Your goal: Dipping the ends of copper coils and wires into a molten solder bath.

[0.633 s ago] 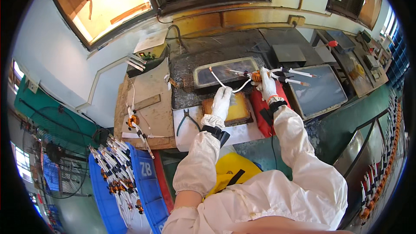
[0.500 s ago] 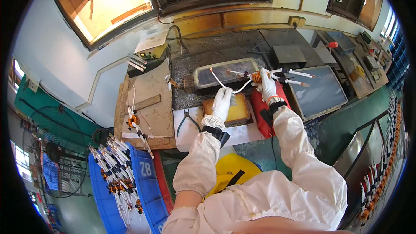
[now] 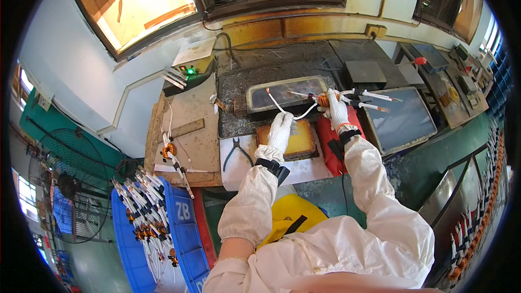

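My right hand [image 3: 337, 113], in a white glove, is closed around a copper-wound ring coil [image 3: 323, 99] with white-sleeved leads. Several of its leads [image 3: 380, 97] stick out to the right, with bare ends. My left hand [image 3: 280, 133], also gloved, pinches one long white lead [image 3: 305, 113] of the same coil. That lead's coppery end [image 3: 268, 92] points up and left over the near-left part of a rectangular pot [image 3: 251, 101] with a grey surface. Under my hands sits a tray of yellow, waxy-looking material [image 3: 301, 140].
Pliers [image 3: 237, 149] lie on white paper beside my left hand. Another coil [image 3: 169, 151] rests on the board at left. A blue crate [image 3: 184, 228] holds several coils. A red block-shaped object [image 3: 329, 135] and a wide grey-surfaced tray [image 3: 404, 119] are at right. A control box [image 3: 195, 65] stands back left.
A green light on the control box now glows brightly. The view has shifted slightly; both hands keep nearly the same hold and place over the bench.
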Tool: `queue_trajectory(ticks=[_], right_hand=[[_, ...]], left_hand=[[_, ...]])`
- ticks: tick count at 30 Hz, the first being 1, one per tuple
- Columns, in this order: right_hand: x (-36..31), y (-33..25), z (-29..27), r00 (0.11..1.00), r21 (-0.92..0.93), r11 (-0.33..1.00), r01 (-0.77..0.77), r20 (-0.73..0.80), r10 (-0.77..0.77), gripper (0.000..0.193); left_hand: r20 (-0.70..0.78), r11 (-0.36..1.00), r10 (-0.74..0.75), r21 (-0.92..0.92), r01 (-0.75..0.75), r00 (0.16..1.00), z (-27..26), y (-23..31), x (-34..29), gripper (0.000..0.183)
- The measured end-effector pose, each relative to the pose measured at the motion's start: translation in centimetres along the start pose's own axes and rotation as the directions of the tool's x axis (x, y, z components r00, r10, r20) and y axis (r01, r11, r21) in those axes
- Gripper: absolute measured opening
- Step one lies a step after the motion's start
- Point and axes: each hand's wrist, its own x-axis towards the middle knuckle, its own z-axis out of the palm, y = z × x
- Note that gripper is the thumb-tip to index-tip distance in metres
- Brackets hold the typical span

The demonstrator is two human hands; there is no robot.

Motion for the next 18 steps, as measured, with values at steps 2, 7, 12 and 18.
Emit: queue_trajectory(ticks=[2, 7, 12, 18], right_hand=[[-0.1, -0.2, 0.0, 1.000, -0.044, 0.999, -0.024, 0.013, 0.024, 0.041], [-0.9, -0.6, 0.3, 0.998, -0.035, 0.998, 0.056, 0.044, -0.055, 0.036], [-1.7, -1.2, 0.6, 0.998, -0.101, 0.994, 0.033, 0.058, -0.027, 0.034], [-1.1, -0.3, 0.5, 0.991, -0.055, 0.991, 0.118, 0.068, -0.114, 0.040]], left_hand=[[-0.015, 1.000, -0.001, -0.012, 0.001, 1.000, -0.1, 0.1, 0.0, 0.022], [-0.028, 0.996, -0.018, -0.091, 0.015, 0.999, -0.6, -0.2, 0.5, 0.021], [-0.048, 0.985, -0.026, -0.171, 0.017, 0.998, -1.3, -0.6, 0.8, 0.022], [-0.027, 0.943, -0.072, -0.329, 0.059, 0.997, -1.7, -1.0, 1.3, 0.022]])
